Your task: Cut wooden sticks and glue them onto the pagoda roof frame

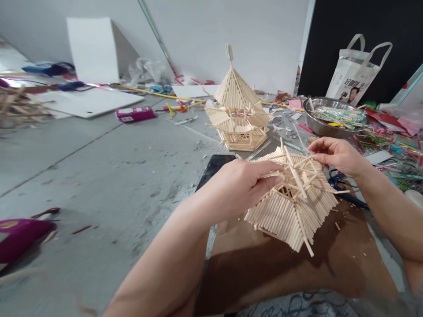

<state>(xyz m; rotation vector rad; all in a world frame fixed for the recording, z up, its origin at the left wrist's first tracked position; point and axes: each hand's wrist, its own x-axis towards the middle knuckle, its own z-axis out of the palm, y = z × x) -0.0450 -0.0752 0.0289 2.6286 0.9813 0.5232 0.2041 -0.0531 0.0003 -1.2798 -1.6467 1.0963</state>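
A roof-like model of thin wooden sticks (291,215) sits on a brown board, with loose-looking sticks crossed over its top. My left hand (247,180) reaches over its left side, thumb and fingers closed at the end of a stick near the top opening. My right hand (337,154) is at the upper right edge, its thumb and fingertips pinched by the tip of another stick; whether it grips that stick is too small to tell. Behind stands a taller stick pagoda (239,110) with a pointed roof.
A dark phone (214,169) lies left of the model, blue-handled pliers (345,187) to its right. Farther back are a metal bowl (333,116) of sticks, a white bag (355,75) and a purple box-like item (135,114). Scraps litter the right side.
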